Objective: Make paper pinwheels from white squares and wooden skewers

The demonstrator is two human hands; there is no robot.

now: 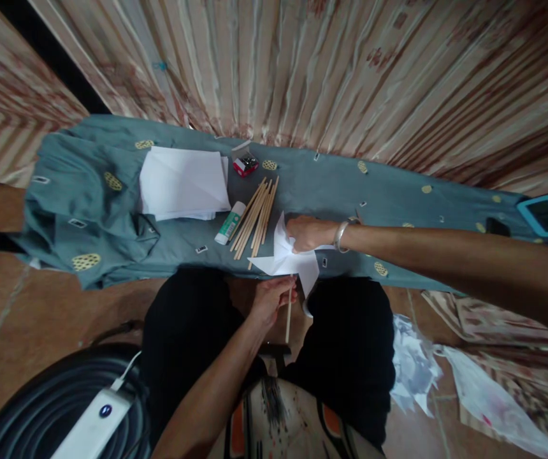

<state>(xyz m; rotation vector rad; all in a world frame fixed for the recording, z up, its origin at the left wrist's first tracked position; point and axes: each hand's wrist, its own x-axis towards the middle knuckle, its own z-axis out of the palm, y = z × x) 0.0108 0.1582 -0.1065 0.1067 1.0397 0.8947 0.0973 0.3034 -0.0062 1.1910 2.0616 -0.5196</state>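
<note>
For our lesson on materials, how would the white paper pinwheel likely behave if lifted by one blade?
The white paper pinwheel would probably feel light, being made of folded paper. Its thin, pointed blades look likely to bend rather than stay stiff.

No legible lettering, even on the glue stick.

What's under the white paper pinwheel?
Patterned cloth shows beside the pinwheel; a wooden stick in the left hand extends past its near edge. Whether the stick reaches underneath can't be seen; the pinwheel covers that.
</note>
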